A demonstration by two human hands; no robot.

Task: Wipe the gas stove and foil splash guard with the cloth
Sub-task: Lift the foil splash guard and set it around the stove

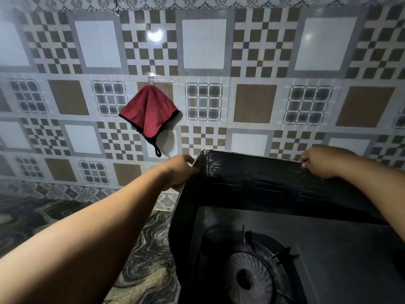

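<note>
Your left fingers (pixel 190 166) curl over the top edge of the guard (pixel 252 178) at its back-left corner, pinching the sheet; your right fingers (pixel 306 163) pinch the same rim further along the back panel. Both hands, left hand (pixel 178 172) and right hand (pixel 324 161), sit at the rim with arms reaching forward, the left across the marbled counter (pixel 149 249), the right over the stove (pixel 328 260). The guard looks thin and light, likely to crease or buckle, so hold it by the folded rim near the corners and support it behind when you rub. It stands around the back and left of the stove, whose burner (pixel 247 277) is fixed and hard. The cloth (pixel 150 113), soft and limp, hangs on the tiled wall (pixel 254 102), well apart from both hands; take it by a bunched fold.
</note>
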